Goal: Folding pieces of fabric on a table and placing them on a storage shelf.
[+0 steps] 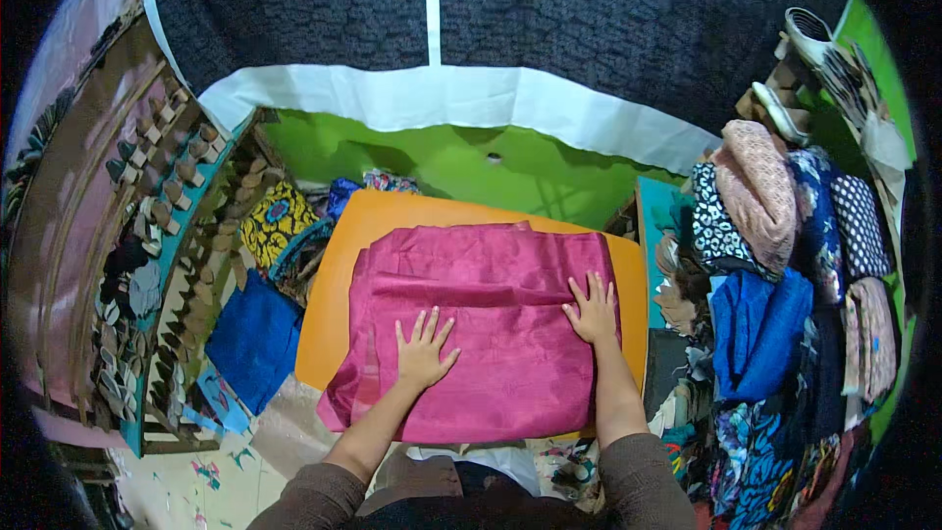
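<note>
A folded length of pink fabric lies spread over an orange tabletop, with a few creases running across its middle. My left hand rests flat on the fabric left of centre, fingers spread. Near the cloth's right edge, my right hand also presses flat, its fingers apart. Neither hand grips anything. The fabric's lower left corner hangs past the table's edge.
Shoe racks line the left side. Blue cloth and yellow patterned fabric lie beside the table. Stacked folded fabrics fill the right. Behind stands a green wall below a dark curtain with white trim.
</note>
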Demonstrator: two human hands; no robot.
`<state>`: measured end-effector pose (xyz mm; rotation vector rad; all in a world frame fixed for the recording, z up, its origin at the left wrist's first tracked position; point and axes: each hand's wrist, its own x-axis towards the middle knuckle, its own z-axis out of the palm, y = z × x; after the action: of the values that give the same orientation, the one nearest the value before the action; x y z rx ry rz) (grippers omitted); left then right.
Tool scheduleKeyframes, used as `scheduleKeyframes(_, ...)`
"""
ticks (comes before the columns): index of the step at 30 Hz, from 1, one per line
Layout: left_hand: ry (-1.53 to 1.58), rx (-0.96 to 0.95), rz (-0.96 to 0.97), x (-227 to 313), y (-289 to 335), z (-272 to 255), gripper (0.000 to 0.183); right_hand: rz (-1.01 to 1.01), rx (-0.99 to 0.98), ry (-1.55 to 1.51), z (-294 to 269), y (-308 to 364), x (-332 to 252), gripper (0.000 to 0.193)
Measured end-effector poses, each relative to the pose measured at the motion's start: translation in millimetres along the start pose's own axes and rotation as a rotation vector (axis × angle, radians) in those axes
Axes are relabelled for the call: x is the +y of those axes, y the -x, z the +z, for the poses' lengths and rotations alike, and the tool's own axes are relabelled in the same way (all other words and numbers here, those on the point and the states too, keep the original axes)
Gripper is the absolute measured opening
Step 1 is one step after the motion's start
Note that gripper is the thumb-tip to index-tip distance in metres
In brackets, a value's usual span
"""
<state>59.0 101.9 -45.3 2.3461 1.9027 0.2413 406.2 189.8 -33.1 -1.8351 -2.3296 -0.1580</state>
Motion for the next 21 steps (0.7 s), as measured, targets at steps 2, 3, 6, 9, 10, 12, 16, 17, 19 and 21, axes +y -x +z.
scheduleKeyframes(2,0.001,-0.049,-0.024,-3,0,-3,0.065,0.019,-0.150,-0.023,7,-3,1,0.061)
scheduleKeyframes(3,0.006,-0.062,-0.029,-2,0,-4,0.065,0.024,-0.163,-0.072,11,-3,1,0.061)
scheduleKeyframes(6,-0.013,-0.091,-0.041,0,-3,-4,0.065,0.024,-0.178,-0.138,14,-4,4,0.062)
scheduleKeyframes(9,-0.032,-0.065,-0.030,0,-5,-2,0.065,0.012,-0.214,-0.035,10,-8,5,0.064)
scheduleKeyframes(10,-0.032,-0.066,-0.031,1,-5,0,0.065,0.012,-0.216,-0.036,7,-3,0,0.064)
scheduleKeyframes(12,-0.060,-0.048,-0.012,3,-8,1,0.064,-0.038,-0.160,0.065,-4,7,-8,0.065)
scheduleKeyframes(16,-0.101,-0.123,-0.082,1,-1,1,0.063,-0.399,-0.444,-0.392,-53,67,-40,0.081)
scheduleKeyframes(17,-0.153,-0.140,-0.071,10,3,-13,0.063,-0.530,-0.465,-0.394,-74,84,-42,0.081)
scheduleKeyframes(19,-0.062,-0.171,-0.019,40,28,-47,0.064,-0.592,-0.501,-0.359,-100,117,-36,0.082)
scheduleKeyframes(21,0.037,-0.178,0.140,56,51,-57,0.071,-0.654,-0.526,-0.319,-109,140,-23,0.083)
